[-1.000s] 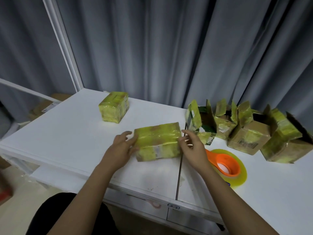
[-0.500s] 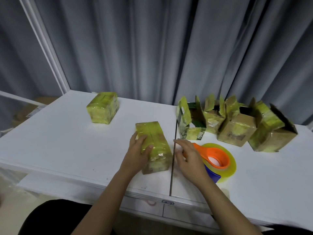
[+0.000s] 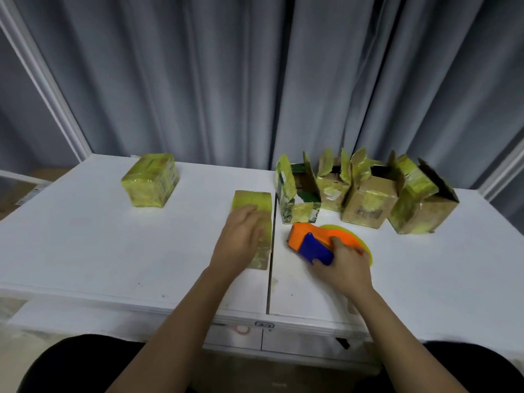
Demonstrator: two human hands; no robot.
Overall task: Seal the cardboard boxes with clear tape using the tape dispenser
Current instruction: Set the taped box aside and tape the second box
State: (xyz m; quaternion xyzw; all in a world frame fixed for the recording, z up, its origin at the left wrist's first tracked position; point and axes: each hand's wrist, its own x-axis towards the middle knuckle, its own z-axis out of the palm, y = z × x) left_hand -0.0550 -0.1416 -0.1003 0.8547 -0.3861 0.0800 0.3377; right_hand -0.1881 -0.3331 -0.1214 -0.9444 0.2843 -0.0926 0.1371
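Observation:
A closed cardboard box (image 3: 253, 204) wrapped in yellowish tape lies lengthwise in front of me, beside the seam in the white table (image 3: 85, 245). My left hand (image 3: 241, 239) rests flat on top of it, fingers spread. My right hand (image 3: 344, 265) grips the orange and blue tape dispenser (image 3: 312, 241) with its yellow-green tape roll, lifted and tilted just right of the box. A second taped, closed box (image 3: 150, 180) sits at the back left.
Several open cardboard boxes (image 3: 365, 201) with raised flaps stand in a row at the back right, the nearest (image 3: 297, 199) just behind the dispenser. Grey curtains hang behind the table. A white frame post (image 3: 48, 89) rises at left.
The box was turned from crosswise to lengthwise and my left hand now lies on it. My right hand left the box, reached the dispenser and picked it up.

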